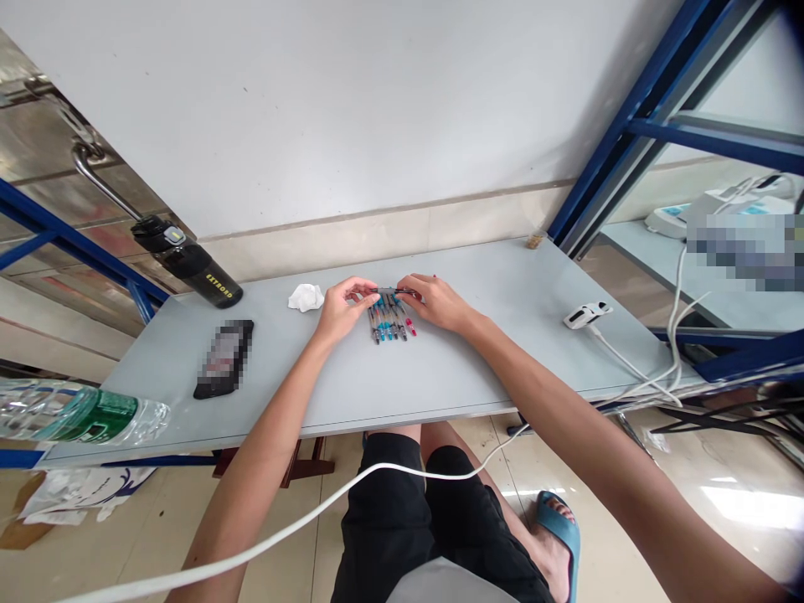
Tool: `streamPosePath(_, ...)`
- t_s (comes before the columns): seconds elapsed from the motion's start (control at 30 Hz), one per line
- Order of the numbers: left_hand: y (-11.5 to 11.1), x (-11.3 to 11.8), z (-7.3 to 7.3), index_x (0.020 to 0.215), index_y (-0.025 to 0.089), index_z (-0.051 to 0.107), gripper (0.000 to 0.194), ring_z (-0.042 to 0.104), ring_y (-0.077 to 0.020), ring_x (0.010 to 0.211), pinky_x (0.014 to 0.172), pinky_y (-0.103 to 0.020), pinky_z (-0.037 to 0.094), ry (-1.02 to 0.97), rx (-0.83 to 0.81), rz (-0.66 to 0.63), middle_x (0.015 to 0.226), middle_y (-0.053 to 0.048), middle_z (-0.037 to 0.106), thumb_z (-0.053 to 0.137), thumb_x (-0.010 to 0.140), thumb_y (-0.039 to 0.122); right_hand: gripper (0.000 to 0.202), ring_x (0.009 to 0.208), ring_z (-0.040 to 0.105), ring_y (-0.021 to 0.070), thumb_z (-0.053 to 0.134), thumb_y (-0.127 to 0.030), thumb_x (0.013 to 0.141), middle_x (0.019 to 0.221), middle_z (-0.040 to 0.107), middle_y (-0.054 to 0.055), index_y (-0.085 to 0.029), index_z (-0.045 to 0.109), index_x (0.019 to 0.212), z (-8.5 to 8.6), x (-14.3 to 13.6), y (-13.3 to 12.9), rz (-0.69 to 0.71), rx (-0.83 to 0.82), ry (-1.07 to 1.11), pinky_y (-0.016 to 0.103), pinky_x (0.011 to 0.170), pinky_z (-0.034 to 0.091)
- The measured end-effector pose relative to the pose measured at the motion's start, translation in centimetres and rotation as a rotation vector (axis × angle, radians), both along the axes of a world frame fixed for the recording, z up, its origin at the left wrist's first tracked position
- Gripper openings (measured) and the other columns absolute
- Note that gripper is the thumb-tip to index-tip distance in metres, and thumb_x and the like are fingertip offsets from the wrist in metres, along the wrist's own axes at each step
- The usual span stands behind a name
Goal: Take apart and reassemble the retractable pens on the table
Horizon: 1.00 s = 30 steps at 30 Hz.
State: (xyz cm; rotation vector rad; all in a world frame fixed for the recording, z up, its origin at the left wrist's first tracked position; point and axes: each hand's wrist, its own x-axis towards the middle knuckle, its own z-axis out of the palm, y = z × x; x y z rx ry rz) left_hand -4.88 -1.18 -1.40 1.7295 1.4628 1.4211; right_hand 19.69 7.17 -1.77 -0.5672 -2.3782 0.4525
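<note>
Side by side on the grey table lies a row of clear-barrelled pens (pixel 388 323), several with blue ends and some dark or pinkish-red. Over the row's far end, a slim dark pen (pixel 386 291) is held crosswise between both hands. The fingers of my left hand (pixel 344 310) are closed on its left end. On its right end, my right hand (pixel 433 300) pinches with thumb and fingers, and it partly hides the pens beneath. A crumpled white tissue (pixel 306 297) lies just left of my left hand.
On the left of the grey table (pixel 352 385) are a black bottle (pixel 188 261), a dark phone-like object (pixel 224 358) and a clear water bottle (pixel 88 413). To the right sit a white clip device (pixel 588 315) with a cable and a small cup (pixel 534 240). A white cable (pixel 301 511) crosses in front.
</note>
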Motion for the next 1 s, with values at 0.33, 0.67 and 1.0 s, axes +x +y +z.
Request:
streamPosePath(0.33,0.17,0.10,-0.28,0.103,0.022,0.082,0.035,0.076,-0.0235,0.099,0.090,-0.035,0.057,-0.036,-0.012,-0.009,0.107,-0.009,0.083,0.088,0.087,0.052,0.023,0.082,0.062,0.0222,0.051,-0.039,0.113,0.106,0.074,0.009,-0.023,0.068,0.113,0.12,-0.02,-0.10,-0.007,-0.013,-0.015,0.034,0.078,0.045)
streamPosePath(0.67,0.36,0.00,-0.54,0.111,0.022,0.083,0.039,0.077,-0.0243,0.104,0.095,-0.037,0.059,-0.073,-0.019,0.004,0.114,-0.010,0.083,0.090,0.087,0.052,0.023,0.081,0.061,0.0215,0.051,-0.040,0.113,0.106,0.074,0.008,-0.024,0.067,0.113,-0.17,-0.01,0.25,0.000,-0.011,0.003,0.034,0.079,0.046)
streamPosePath(1.0,0.50,0.04,-0.78,0.109,0.022,0.083,0.039,0.076,-0.0230,0.102,0.095,-0.035,0.059,-0.089,-0.012,-0.013,0.113,-0.009,0.083,0.090,0.087,0.052,0.022,0.081,0.062,0.0218,0.052,-0.040,0.113,0.106,0.074,0.009,-0.024,0.067,0.113,-0.25,0.02,0.24,0.005,-0.002,0.003,0.034,0.080,0.046)
